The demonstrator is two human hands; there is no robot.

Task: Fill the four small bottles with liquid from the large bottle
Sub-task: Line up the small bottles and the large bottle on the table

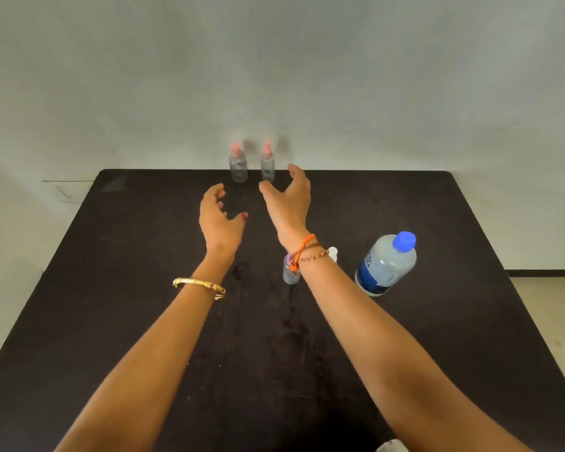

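The large clear plastic bottle with a blue cap and blue label (387,264) stands on the black rectangular table (111,288), right of the centre of the frame, and it leans a little to the right in the wide-angle view. The table fills the lower half of the frame, and a plain grey wall is behind it.

Both arms reach forward over the table. The right hand (289,199) is wide open, with thumb and fingers spread, just below the small bottles at the far edge; it holds nothing. The left hand (217,218) is also open and empty, its fingers loosely curled, a little lower and to the left. A gold bangle (199,286) sits on the left forearm, and an orange thread with a brown bead bracelet (304,251) is on the right wrist.

Two small clear bottles with pink caps (238,166) stand side by side at the far edge, upper centre. Another small clear bottle (290,272) stands near the centre, partly hidden by the right wrist. A small white object (332,252) shows just beside that wrist; I cannot tell what it is.
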